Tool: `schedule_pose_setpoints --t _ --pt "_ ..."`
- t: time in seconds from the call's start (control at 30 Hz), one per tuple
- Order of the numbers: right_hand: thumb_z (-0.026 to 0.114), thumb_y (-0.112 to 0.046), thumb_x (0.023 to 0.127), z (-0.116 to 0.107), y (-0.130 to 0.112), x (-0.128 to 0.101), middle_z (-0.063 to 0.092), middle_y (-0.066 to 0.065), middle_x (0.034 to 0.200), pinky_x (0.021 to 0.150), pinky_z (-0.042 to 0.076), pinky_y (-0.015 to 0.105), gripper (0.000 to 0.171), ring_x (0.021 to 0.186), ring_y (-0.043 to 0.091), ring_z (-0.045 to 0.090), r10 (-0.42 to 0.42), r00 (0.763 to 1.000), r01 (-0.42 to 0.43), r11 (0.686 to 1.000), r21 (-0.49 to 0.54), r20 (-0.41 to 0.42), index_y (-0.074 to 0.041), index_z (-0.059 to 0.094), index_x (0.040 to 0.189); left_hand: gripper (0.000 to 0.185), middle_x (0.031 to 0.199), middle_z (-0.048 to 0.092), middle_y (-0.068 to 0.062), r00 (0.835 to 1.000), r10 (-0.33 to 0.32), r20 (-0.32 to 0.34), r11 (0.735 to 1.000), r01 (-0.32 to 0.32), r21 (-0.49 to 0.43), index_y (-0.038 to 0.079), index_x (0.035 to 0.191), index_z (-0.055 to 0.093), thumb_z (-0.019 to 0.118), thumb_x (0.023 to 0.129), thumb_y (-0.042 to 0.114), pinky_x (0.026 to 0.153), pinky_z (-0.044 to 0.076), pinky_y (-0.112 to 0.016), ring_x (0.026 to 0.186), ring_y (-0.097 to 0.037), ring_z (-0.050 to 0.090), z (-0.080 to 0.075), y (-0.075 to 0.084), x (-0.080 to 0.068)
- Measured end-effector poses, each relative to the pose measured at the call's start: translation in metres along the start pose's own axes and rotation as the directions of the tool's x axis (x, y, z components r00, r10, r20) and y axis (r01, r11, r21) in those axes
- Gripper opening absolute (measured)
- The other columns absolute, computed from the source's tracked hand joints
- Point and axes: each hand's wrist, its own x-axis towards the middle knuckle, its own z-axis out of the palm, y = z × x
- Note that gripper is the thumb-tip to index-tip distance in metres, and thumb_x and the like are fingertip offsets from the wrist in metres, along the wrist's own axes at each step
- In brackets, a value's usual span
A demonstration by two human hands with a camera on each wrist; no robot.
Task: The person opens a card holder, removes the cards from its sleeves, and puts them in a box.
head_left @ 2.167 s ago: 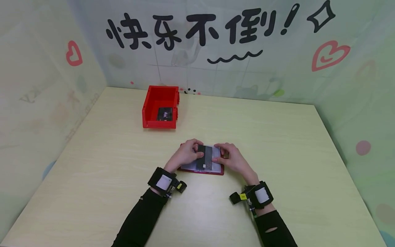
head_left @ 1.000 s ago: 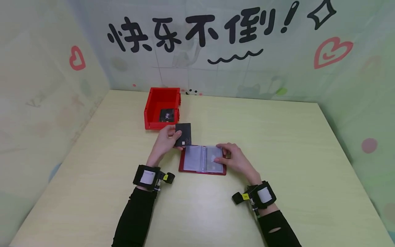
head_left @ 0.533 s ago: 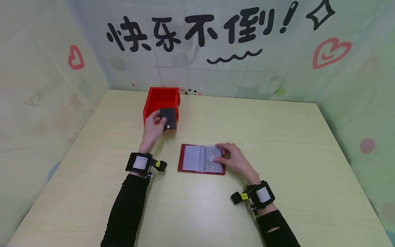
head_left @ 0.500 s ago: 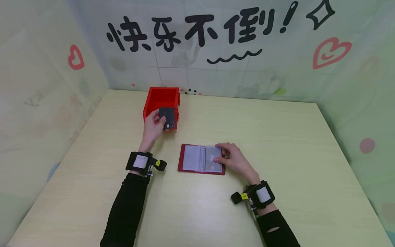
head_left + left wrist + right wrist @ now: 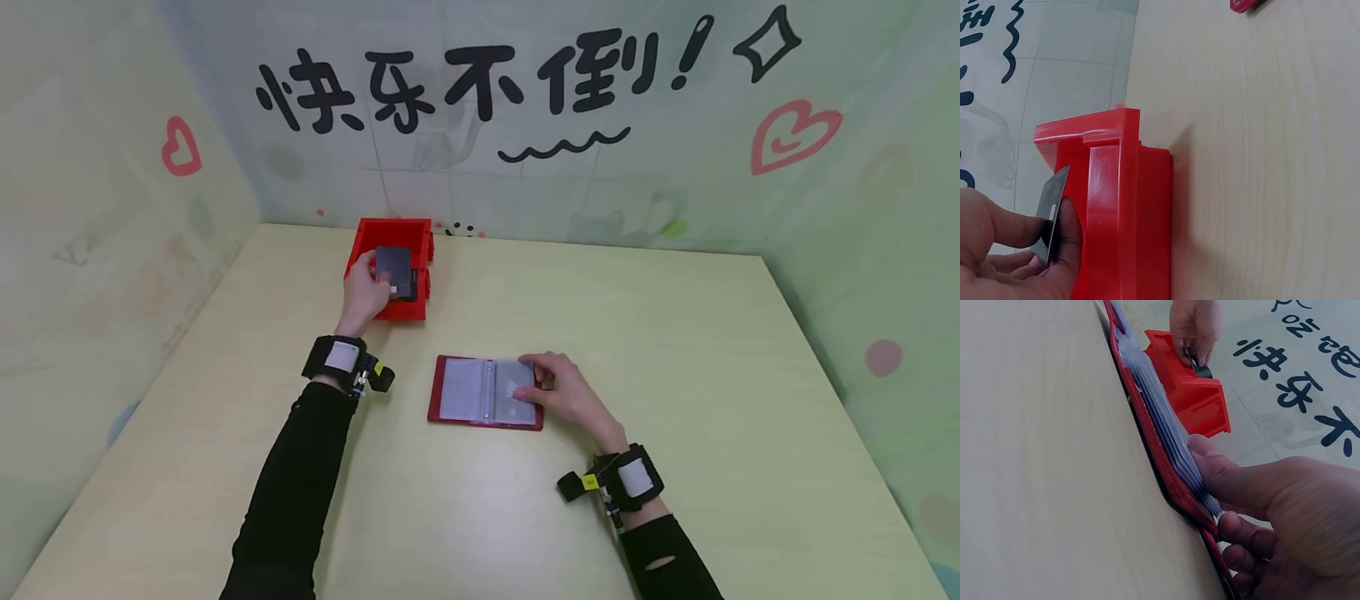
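Observation:
My left hand (image 5: 362, 293) pinches a dark VIP card (image 5: 393, 265) between thumb and fingers, over the open red bin (image 5: 401, 312). In the left wrist view the card (image 5: 1052, 197) is seen nearly edge-on, inside the bin's rim (image 5: 1127, 181). Part of another dark card (image 5: 413, 287) shows beneath it in the bin. A red card holder (image 5: 435, 400) lies open on the table, with clear sleeves on both sides. My right hand (image 5: 566, 390) pinches its right edge; in the right wrist view the thumb presses the stacked sleeves (image 5: 1166, 419).
The pale wooden table (image 5: 675, 350) holds the bin at back left and the card holder near the middle. A printed backdrop (image 5: 480, 192) rises behind the table's far edge, with side walls left and right.
My left hand has lifted the VIP card off the card holder's left side and carried it back and left, into the bin's opening. The right hand has kept its grip on the holder.

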Motion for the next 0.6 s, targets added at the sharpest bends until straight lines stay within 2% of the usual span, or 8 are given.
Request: schedule_pose_setpoints --t 0.1,0.2,0.37,0.6 --pt "0.080 -0.019 0.086 0.000 0.000 -0.001 0.048 0.007 0.089 0.078 0.038 0.030 0.051 0.095 0.022 0.049 0.001 1.000 -0.001 1.000 -0.003 -0.005 -0.003 0.063 0.131 0.056 0.135 0.052 -0.030 1.000 -0.006 0.017 0.999 0.005 0.043 0.000 0.154 0.029 0.045 0.101 0.007 0.107 0.048 -0.050 0.121 -0.040 0.051 0.001 0.003 0.005" --pt "0.080 -0.018 0.086 0.000 0.001 -0.001 0.048 0.007 0.089 0.078 0.037 0.030 0.050 0.095 0.022 0.049 -0.006 1.000 0.006 1.000 -0.001 -0.008 -0.002 0.063 0.131 0.056 0.141 0.051 -0.031 1.000 -0.013 0.020 0.998 0.012 0.069 0.001 0.153 0.028 0.047 0.101 0.007 0.109 0.046 -0.054 0.127 -0.043 0.052 0.003 0.003 0.009" --pt "0.080 -0.019 0.086 0.001 0.002 -0.001 0.048 0.007 0.089 0.078 0.037 0.029 0.050 0.094 0.022 0.049 -0.007 1.000 0.007 1.000 -0.009 -0.009 -0.003 0.063 0.131 0.055 0.138 0.053 -0.034 0.999 -0.028 0.016 0.988 0.026 0.153 0.000 0.149 0.028 0.051 0.099 0.006 0.104 0.048 -0.057 0.120 -0.047 0.057 0.006 0.005 0.016" --pt "0.080 -0.017 0.085 0.000 0.002 0.001 0.047 0.007 0.088 0.077 0.037 0.029 0.050 0.092 0.022 0.048 -0.017 1.000 0.017 1.000 -0.004 -0.003 -0.001 0.063 0.130 0.047 0.131 0.055 -0.035 0.998 -0.050 0.047 0.958 0.035 0.285 -0.004 0.138 0.035 0.054 0.097 0.004 0.100 0.051 -0.058 0.115 -0.050 0.059 0.011 0.007 0.024"
